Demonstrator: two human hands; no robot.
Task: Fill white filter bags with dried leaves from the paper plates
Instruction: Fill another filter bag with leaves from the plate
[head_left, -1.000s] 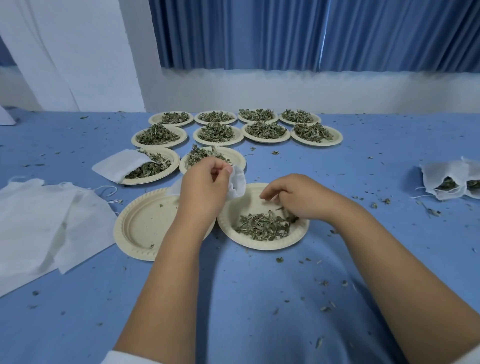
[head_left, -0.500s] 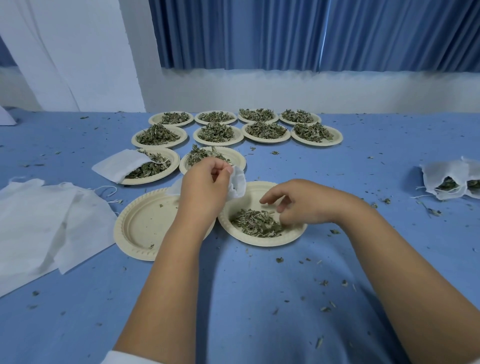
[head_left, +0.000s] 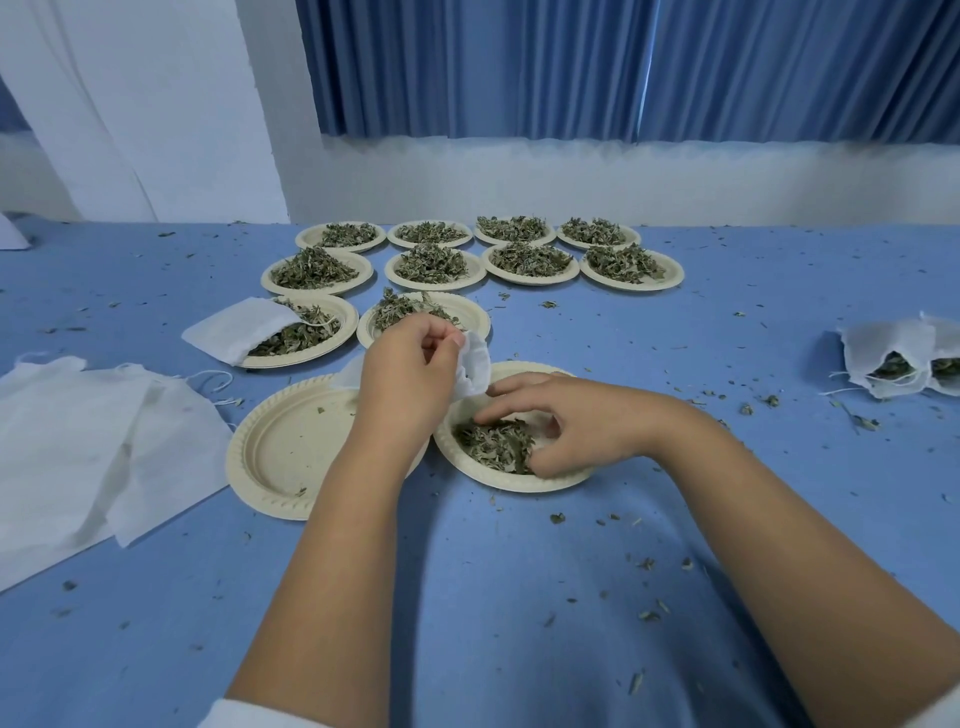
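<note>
The left hand (head_left: 410, 374) pinched the white filter bag (head_left: 475, 364) just above the paper plate (head_left: 519, 486) in the middle of the frame. The right hand (head_left: 582, 431) curled its grip round dried leaves (head_left: 493, 444) there. A small bunch, with the bag held close, would likely spill less.

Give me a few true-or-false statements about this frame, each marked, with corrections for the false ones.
1. The left hand pinches a white filter bag. True.
2. The right hand holds a second bag. False: it gathers dried leaves in the near plate.
3. Filled bags lie on the right of the table. True.
4. Every plate holds a heap of leaves. False: the plate under the left forearm holds only crumbs.
</note>
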